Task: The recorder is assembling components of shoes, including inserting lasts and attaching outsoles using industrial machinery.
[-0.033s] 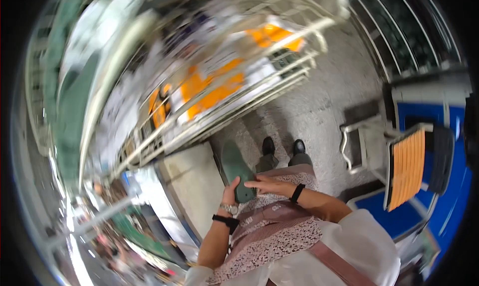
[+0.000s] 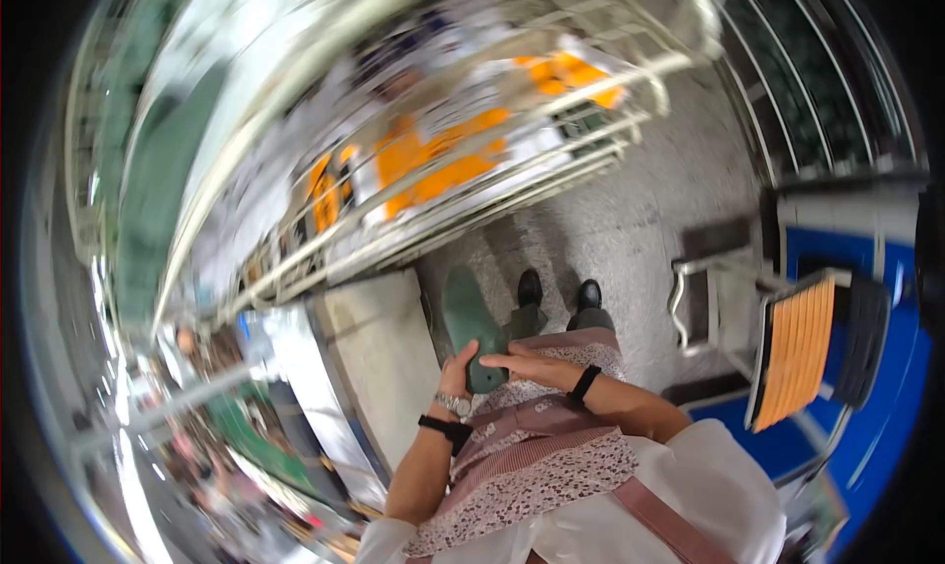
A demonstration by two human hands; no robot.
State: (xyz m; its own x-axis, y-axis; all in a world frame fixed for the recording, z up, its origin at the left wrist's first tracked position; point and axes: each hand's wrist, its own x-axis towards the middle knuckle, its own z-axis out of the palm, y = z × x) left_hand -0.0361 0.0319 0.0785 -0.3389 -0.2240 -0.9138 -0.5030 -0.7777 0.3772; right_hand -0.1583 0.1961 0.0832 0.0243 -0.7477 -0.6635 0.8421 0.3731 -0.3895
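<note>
In front of my apron I hold a green shoe last (image 2: pixel 471 313), its rounded toe pointing away from me and a small hole near its heel end. My left hand (image 2: pixel 457 372) grips the left edge of the heel end, thumb on top. From the right, my right hand (image 2: pixel 527 365) lies against the same end, its thumb side touching the surface. Some of its fingers are hidden under or behind the last.
A cream wire-rail cart (image 2: pixel 443 160) with orange and white items stands ahead. Beside the last, to the left, is a pale board surface (image 2: pixel 379 352). At right stand a chair with an orange slatted back (image 2: pixel 795 352) and blue panels (image 2: pixel 886 387). Grey floor (image 2: pixel 650 219) lies beyond my shoes.
The view has turned slightly, so the cart and chair sit a little differently in the picture. Both hands keep almost the same hold on the shoe last.
</note>
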